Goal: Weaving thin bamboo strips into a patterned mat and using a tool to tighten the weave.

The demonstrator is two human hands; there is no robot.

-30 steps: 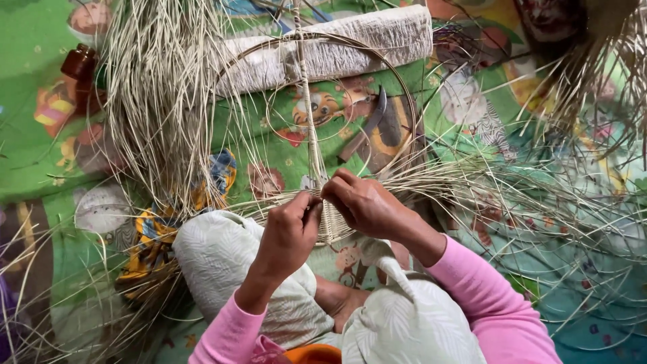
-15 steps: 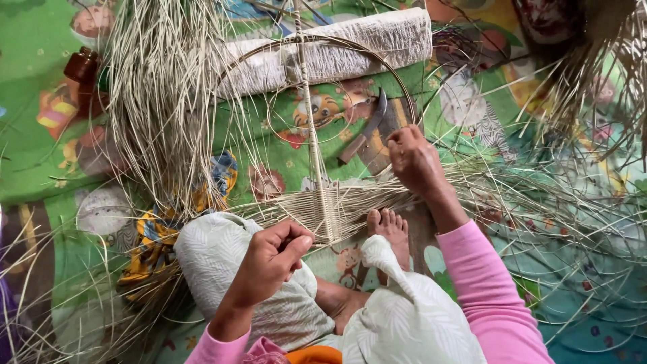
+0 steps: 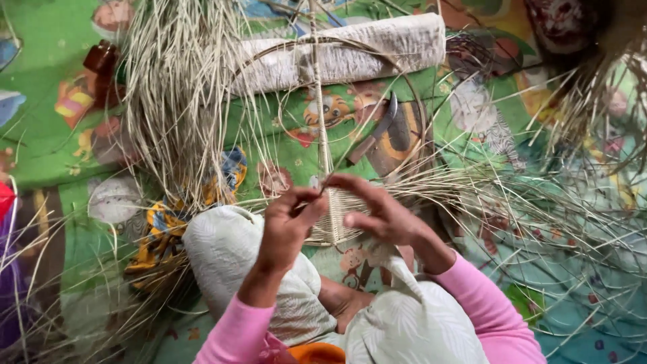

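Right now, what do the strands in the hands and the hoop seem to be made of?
Strands: probably dried grass or reed, pale, matte, thin and stiff. Hoop: seemingly bent cane or vine, tan, smooth and unpainted. Both hands, left and right, pinch strands at the woven part.

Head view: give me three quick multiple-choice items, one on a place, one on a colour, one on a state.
1. Where does the knife lie?
A. inside the hoop, on the mat
B. on the person's lap
C. on the rolled cloth

2. What colour are the sleeves?
A. blue
B. pink
C. white

3. What are the left hand and right hand doing?
A. resting flat on the mat
B. gripping the knife
C. pinching strands at the woven patch

Answers: 1 A, its blade sits within the ring. 2 B, both cuffs show pink. 3 C, fingers meet at the weave.
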